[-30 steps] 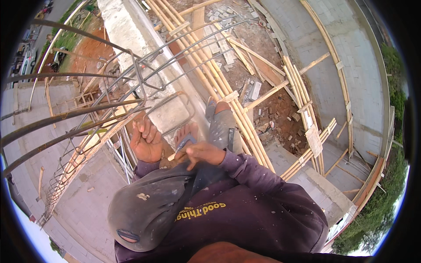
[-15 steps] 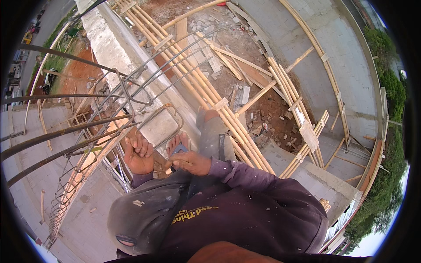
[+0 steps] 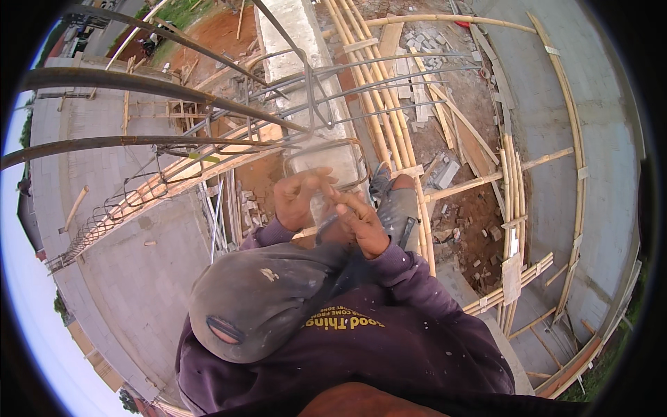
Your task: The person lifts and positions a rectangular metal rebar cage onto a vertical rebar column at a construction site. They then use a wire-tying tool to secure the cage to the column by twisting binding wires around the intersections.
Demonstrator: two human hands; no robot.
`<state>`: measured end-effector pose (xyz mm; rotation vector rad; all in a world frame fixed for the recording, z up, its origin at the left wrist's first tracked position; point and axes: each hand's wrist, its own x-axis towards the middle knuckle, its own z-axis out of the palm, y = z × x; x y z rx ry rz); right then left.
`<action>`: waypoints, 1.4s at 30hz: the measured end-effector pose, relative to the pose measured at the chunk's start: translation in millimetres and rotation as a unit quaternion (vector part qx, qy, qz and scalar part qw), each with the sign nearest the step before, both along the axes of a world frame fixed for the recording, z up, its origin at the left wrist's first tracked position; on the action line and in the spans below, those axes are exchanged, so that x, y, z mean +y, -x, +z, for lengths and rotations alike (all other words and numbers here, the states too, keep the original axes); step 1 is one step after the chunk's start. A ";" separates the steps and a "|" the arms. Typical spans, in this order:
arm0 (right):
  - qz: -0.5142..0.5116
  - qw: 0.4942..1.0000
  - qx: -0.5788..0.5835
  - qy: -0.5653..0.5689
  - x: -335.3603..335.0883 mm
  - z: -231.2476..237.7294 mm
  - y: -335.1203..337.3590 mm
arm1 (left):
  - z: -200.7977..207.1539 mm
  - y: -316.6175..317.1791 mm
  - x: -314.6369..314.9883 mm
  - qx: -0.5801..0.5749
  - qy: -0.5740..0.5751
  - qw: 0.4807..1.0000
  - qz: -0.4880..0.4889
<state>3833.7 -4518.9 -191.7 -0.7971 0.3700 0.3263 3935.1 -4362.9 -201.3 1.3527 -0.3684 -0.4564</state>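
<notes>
My left hand [image 3: 295, 201] and my right hand [image 3: 364, 224] come together in front of my raised knee [image 3: 250, 299]. The fingers of both are bent inward and nearly meet, in a pinch. Whatever may be between them is too small and smeared to make out. Just beyond the hands is a bent steel stirrup [image 3: 363, 161], roughly rectangular, over the top of a concrete beam [image 3: 295, 42]. Thick rusty reinforcing bars [image 3: 174, 97] reach in from the left towards it. Thinner bars [image 3: 396, 87] cross the beam to the right.
Bundled bamboo poles [image 3: 389, 104] run along the beam's right side. Below lie rubble [image 3: 469, 243] and planks [image 3: 462, 125]. To the left, a long wooden board [image 3: 177, 174] with a wire cage slopes down beside grey block walls [image 3: 146, 271]. Another wall [image 3: 597, 118] curves at the right.
The view has swung, so the scene sits further right. My right hand has come up from beside my foot to meet my left hand, and the fingers are now close together.
</notes>
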 end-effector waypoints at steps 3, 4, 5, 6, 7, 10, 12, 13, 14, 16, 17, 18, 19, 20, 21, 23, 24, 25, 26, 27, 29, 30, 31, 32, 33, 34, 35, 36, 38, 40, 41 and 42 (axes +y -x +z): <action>0.096 0.994 -0.043 0.011 -21.5 4.5 -4.7 | -0.7 -4.4 2.3 0.035 0.106 0.992 -0.049; 0.133 0.990 -0.038 0.034 -29.2 7.5 -8.3 | -1.2 -6.0 1.9 0.045 0.150 0.985 -0.075; 0.086 0.985 -0.080 0.130 -37.2 11.4 -12.8 | -2.1 -7.7 1.3 -0.001 0.101 0.994 -0.039; 0.039 0.966 -0.108 0.232 -46.2 15.4 -22.1 | -2.6 -12.0 1.7 -0.053 0.046 0.997 -0.009; -0.007 0.934 -0.125 0.335 -54.2 20.6 -33.4 | -3.6 -15.3 0.9 -0.097 -0.018 0.995 0.023; -0.089 0.807 -0.187 0.554 -77.1 43.5 -75.4 | -4.3 -27.8 2.5 0.001 -0.081 0.992 0.101; -0.045 0.667 -0.251 0.700 -84.8 61.5 -102.5 | -5.3 -31.9 -0.5 0.090 -0.082 0.979 0.163; -0.012 0.618 -0.282 0.734 -85.3 69.0 -117.0 | -6.0 -31.9 -2.8 0.054 -0.069 0.983 0.162; 0.022 0.565 -0.312 0.763 -83.5 75.6 -132.1 | -7.1 -31.2 -6.2 0.033 -0.065 0.983 0.171; 0.096 0.487 -0.372 0.785 -78.9 87.4 -161.1 | -8.9 -29.3 -12.0 -0.005 -0.061 0.979 0.194; 0.134 0.463 -0.400 0.779 -75.8 92.5 -175.0 | -9.5 -29.1 -14.0 -0.022 -0.062 0.976 0.206; 0.164 0.439 -0.432 0.771 -71.3 96.5 -185.8 | -9.6 -28.9 -15.1 -0.046 -0.059 0.974 0.216; 0.191 0.426 -0.446 0.764 -66.2 99.3 -193.7 | -9.3 -29.9 -15.3 -0.061 -0.081 0.970 0.221; 0.209 0.415 -0.463 0.755 -61.8 101.2 -199.6 | -8.6 -30.5 -14.3 -0.082 -0.098 0.966 0.224; 0.237 0.399 -0.469 0.752 -58.7 102.3 -203.2 | -8.0 -31.6 -13.6 -0.108 -0.108 0.963 0.220; 0.241 0.393 -0.477 0.748 -55.2 102.1 -204.9 | -4.7 -35.1 -8.4 -0.098 -0.197 0.956 0.193; 0.235 0.385 -0.487 0.748 -54.4 101.0 -203.7 | -3.5 -36.4 -7.7 -0.069 -0.259 0.944 0.190; 0.233 0.403 -0.476 0.746 -54.4 99.2 -200.4 | -2.0 -37.1 -7.3 -0.083 -0.233 0.952 0.181; 0.217 0.417 -0.476 0.743 -56.3 96.8 -196.0 | -0.5 -37.8 -8.0 -0.073 -0.226 0.953 0.185; 0.201 0.428 -0.472 0.744 -57.9 93.9 -191.6 | 1.1 -37.9 -9.5 -0.064 -0.220 0.955 0.190; 0.209 0.476 -0.407 0.751 -55.8 85.5 -177.6 | 6.3 -36.3 -12.9 0.019 -0.161 0.972 0.170; 0.212 0.497 -0.372 0.754 -53.6 80.1 -168.0 | 9.6 -35.1 -15.0 0.051 -0.115 0.980 0.155; 0.180 0.531 -0.361 0.746 -50.9 73.9 -155.2 | 13.2 -33.5 -16.9 0.076 -0.108 0.979 0.157; 0.147 0.563 -0.348 0.735 -47.6 67.6 -140.7 | 16.7 -32.0 -19.0 0.092 -0.085 0.980 0.154; 0.096 0.592 -0.347 0.722 -42.6 60.6 -128.0 | 20.2 -30.8 -20.6 0.108 -0.063 0.981 0.151; 0.063 0.603 -0.338 0.720 -34.6 53.0 -118.1 | 23.3 -29.0 -22.4 0.104 -0.065 0.981 0.152; 0.012 0.610 -0.340 0.715 -26.4 46.0 -109.4 | 26.0 -27.6 -23.8 0.099 -0.068 0.981 0.153; -0.020 0.621 -0.327 0.712 -21.8 39.4 -102.8 | 28.4 -26.9 -24.2 0.095 -0.065 0.982 0.148; -0.042 0.618 -0.340 0.708 -19.8 29.0 -93.9 | 32.2 -27.6 -23.2 0.084 -0.085 0.982 0.143; -0.043 0.602 -0.347 0.718 -20.1 22.9 -91.7 | 35.8 -29.2 -20.3 0.067 -0.110 0.983 0.128; -0.043 0.585 -0.353 0.729 -21.7 21.2 -93.7 | 37.6 -30.4 -19.0 0.055 -0.127 0.984 0.116; -0.042 0.567 -0.359 0.740 -23.0 20.3 -96.1 | 39.1 -30.7 -17.9 0.038 -0.139 0.984 0.104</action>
